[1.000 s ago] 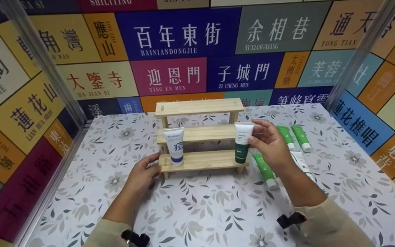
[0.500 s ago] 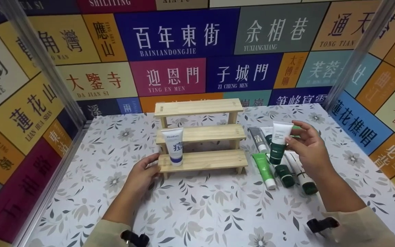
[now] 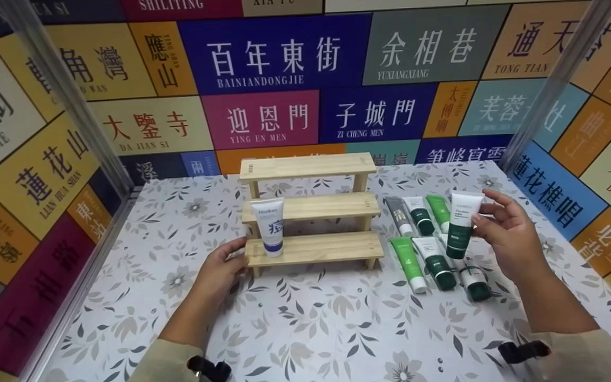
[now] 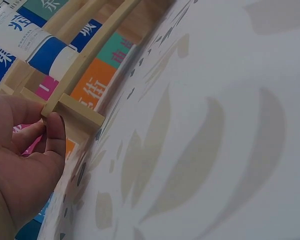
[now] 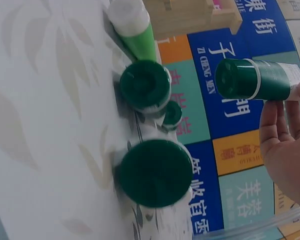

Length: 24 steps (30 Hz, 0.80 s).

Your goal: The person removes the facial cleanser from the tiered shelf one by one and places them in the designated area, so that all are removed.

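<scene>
In the head view my right hand (image 3: 515, 241) pinches a white squeeze tube with a dark green lower part (image 3: 459, 225), cap down, above the tubes on the right of the table. The right wrist view shows that tube (image 5: 260, 79) between thumb and fingers, raised off the surface. My left hand (image 3: 220, 270) grips the left end of the lowest step of a three-step wooden stand (image 3: 332, 246). Seen from the left wrist, its thumb and fingers pinch the step's corner (image 4: 51, 106). A white tube with a blue band (image 3: 270, 228) stands upright on that step's left end.
Right of the stand several tubes lie in two rows: a grey tube (image 3: 400, 216), a white-and-green tube (image 3: 419, 216) and a bright green tube (image 3: 437, 211) behind, another bright green tube (image 3: 408, 265) in front. Panelled walls with lettering (image 3: 273, 53) enclose the patterned tabletop (image 3: 305, 329).
My right hand has carried the white-and-dark-green tube rightward, from above the lowest step's right end to above the lying tubes. My left hand and the stand stay put.
</scene>
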Tool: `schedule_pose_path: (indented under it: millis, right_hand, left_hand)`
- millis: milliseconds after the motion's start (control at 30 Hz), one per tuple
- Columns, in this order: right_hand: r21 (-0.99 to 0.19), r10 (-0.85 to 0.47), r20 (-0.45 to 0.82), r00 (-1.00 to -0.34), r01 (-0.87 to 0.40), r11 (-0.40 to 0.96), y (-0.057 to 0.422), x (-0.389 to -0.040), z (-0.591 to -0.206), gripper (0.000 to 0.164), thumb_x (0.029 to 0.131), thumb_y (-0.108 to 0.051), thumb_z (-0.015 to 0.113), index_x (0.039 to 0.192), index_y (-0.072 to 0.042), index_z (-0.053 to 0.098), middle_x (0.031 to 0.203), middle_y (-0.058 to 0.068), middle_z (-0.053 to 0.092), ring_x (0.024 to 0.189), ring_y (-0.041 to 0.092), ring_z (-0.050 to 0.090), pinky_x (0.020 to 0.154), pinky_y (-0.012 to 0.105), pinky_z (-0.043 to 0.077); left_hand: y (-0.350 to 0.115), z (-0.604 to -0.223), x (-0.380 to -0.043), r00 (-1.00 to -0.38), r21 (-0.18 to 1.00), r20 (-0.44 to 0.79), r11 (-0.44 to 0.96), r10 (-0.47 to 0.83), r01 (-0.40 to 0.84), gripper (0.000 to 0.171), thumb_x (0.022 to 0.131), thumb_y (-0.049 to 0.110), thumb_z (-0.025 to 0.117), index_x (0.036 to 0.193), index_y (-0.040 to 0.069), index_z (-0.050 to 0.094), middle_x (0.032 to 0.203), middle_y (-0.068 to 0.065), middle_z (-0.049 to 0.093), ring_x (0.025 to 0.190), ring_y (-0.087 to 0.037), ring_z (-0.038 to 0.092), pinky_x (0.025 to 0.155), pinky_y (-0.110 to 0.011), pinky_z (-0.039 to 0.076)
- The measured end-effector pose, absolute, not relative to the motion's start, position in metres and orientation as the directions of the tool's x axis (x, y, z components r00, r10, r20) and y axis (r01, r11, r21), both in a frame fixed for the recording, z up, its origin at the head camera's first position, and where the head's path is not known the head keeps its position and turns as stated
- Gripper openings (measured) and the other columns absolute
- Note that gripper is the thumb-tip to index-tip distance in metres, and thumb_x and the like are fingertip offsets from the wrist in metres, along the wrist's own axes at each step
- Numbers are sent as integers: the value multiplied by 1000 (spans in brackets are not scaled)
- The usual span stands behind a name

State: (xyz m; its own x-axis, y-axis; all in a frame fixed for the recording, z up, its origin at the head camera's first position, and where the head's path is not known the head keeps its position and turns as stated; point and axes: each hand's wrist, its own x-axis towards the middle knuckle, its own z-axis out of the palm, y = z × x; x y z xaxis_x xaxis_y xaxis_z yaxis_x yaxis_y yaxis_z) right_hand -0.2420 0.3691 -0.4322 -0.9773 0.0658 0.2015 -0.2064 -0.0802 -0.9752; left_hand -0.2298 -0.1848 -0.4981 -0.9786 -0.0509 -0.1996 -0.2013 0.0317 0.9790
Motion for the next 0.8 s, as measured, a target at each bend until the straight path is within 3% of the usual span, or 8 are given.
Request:
schedule_pose_path:
  millis: [333, 600, 800]
  right_hand:
    - [-998, 177, -24, -984, 13, -66, 408, -244, -436, 65, 100, -21, 76, 158, -34, 50, 124, -5, 60, 105, 8, 64, 83, 19, 62]
    - [-987, 183, -161, -970, 157, -36, 433, -247, -451, 72, 99, -30, 77, 162, -39, 44, 127, -9, 54, 113, 9, 56, 82, 18, 60]
    - [-969, 165, -234, -958, 243, 41, 450, -250, -463, 75, 99, -34, 77, 164, -40, 40, 125, -11, 54, 110, 6, 57, 83, 19, 60]
  left_hand:
    - [-186, -498, -229, -973, 973, -224, 39, -59, -226, 51, 106, 11, 59, 156, 13, 54, 156, -7, 59, 113, -16, 70, 94, -31, 55]
    - [-186, -497, -229, -974, 975, -216, 47, -63, -219, 51, 105, 12, 60, 156, 13, 54, 154, -9, 61, 112, -16, 70, 95, -31, 55]
    - [-184, -496, -229, -972, 973, -227, 37, -59, -229, 52, 105, 11, 59, 157, 13, 54, 158, -7, 58, 117, -17, 69, 100, -33, 55]
